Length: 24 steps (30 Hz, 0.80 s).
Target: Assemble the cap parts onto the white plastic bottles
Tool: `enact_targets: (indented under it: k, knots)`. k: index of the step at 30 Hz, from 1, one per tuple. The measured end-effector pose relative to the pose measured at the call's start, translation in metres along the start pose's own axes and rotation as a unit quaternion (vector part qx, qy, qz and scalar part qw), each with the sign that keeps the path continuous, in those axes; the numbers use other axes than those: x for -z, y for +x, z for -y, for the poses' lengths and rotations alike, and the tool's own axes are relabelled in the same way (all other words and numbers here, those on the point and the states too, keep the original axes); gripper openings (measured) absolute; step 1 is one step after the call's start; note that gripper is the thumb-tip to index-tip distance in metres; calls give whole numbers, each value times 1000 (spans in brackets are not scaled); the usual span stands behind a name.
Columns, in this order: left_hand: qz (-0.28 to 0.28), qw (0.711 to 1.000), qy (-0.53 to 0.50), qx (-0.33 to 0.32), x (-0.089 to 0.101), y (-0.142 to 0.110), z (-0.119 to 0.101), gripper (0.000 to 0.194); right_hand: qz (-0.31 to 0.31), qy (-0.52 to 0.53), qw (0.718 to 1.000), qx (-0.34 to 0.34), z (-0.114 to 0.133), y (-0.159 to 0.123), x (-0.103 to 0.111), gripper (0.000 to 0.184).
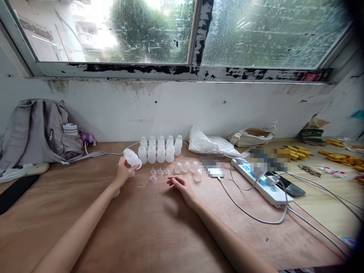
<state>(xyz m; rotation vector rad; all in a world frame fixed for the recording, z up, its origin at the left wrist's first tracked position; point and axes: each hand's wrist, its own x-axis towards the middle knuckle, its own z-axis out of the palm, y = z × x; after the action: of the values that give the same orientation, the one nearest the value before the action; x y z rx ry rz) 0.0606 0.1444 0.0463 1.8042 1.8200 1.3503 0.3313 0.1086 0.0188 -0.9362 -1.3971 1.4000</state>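
My left hand (125, 172) grips a frosted white baby bottle (131, 157), tilted, just left of the group of bottles. Two rows of similar bottles (160, 152) stand upright close to the wall. In front of them lie several clear bottle teats (160, 171). Right of the teats are several clear, round pieces that look like caps (185, 168). My right hand (180, 185) hovers or rests near the teats with fingers loosely bent and apart, holding nothing visible. Partly covered by my left wrist is a small clear round piece (116, 193).
A grey backpack (42, 129) leans at the left, with a black flat object (18, 193) before it. To the right are a white plastic package (212, 143), a power strip (263, 185) with cables, and a phone (292, 189). Yellow pieces (297, 152) lie far right.
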Motion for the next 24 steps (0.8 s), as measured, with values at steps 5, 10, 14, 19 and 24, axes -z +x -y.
enact_targets:
  k: [5, 10, 14, 19, 24]
  knots:
    - [34, 995, 88, 29, 13, 40, 24, 45, 12, -34, 999, -9, -4, 4, -1, 32]
    - [65, 992, 101, 35, 4, 60, 40, 47, 22, -44, 999, -13, -9, 5, 0, 29]
    - [90, 992, 89, 24, -4, 67, 47, 48, 22, -63, 998, -5, -13, 6, 2, 31]
    - [98, 992, 79, 16, -11, 67, 50, 52, 22, -91, 996, 4, -16, 7, 3, 33]
    - [87, 991, 92, 29, -11, 58, 54, 69, 23, -106, 994, 5, -17, 7, 3, 33]
